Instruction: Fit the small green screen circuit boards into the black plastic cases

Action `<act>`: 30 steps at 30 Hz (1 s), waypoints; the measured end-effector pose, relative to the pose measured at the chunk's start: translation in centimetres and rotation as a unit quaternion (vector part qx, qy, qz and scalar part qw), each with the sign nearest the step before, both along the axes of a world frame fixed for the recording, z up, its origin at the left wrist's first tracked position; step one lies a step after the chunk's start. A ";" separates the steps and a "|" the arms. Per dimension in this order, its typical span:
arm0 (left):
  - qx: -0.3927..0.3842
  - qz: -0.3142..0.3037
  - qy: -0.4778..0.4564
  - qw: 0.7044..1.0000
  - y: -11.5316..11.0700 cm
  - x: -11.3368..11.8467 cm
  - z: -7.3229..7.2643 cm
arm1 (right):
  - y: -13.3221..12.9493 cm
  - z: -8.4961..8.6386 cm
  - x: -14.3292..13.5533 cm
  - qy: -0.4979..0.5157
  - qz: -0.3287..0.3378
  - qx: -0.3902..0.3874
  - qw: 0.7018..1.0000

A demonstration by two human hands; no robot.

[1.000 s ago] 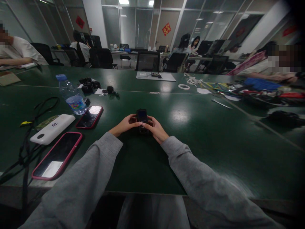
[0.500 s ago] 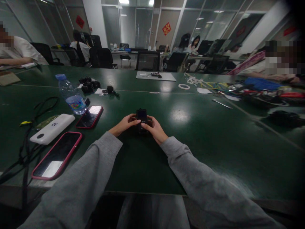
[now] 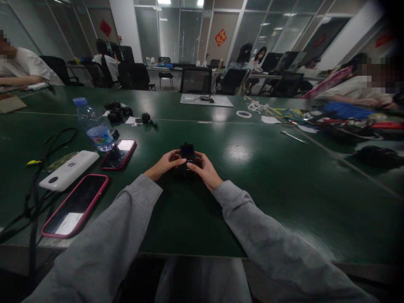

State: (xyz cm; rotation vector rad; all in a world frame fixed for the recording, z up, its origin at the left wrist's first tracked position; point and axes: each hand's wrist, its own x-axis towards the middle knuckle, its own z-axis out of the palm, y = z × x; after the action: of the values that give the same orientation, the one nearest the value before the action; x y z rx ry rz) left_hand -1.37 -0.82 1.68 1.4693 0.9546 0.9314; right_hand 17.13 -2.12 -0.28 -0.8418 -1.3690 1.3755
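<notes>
A small black device with a dark screen [image 3: 187, 150] is held upright, its face toward me, over the green table [image 3: 202, 210]. My left hand [image 3: 168, 163] grips its left side, the thumb pressed on the front below the screen. From the other side my right hand [image 3: 205, 169] closes round it, its thumb also on the front, just below the left one. The fingers behind the device are partly hidden, and its lower part is dark and hard to make out.
On the left are a water bottle [image 3: 94, 126], a phone in a red case [image 3: 119, 155], a white power bank [image 3: 70, 170], a pink-cased phone [image 3: 75, 206] and black cords [image 3: 34, 198]. Cables and tools [image 3: 344, 118] lie far right. People sit around the room.
The device has tilted slightly in my hands, while both hands stay in nearly the same place. A person at the far right has shifted a little.
</notes>
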 end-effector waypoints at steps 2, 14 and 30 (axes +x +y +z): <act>0.000 0.006 0.002 1.000 0.0 0.0 -0.1 | 0.0 0.0 0.0 -0.008 -0.001 0.004 1.000; -0.001 0.018 0.006 1.000 -0.2 0.3 0.2 | 0.2 -0.3 0.0 -0.035 -0.008 0.056 0.998; 0.010 0.032 0.015 0.999 -0.3 0.6 0.0 | 0.1 -0.1 0.0 -0.078 -0.011 0.072 0.994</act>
State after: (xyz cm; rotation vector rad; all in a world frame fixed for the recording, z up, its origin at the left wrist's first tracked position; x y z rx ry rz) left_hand -0.75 -1.15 1.71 1.4804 1.0226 0.9696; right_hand 17.16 -2.00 -0.38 -0.8792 -1.5540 1.1983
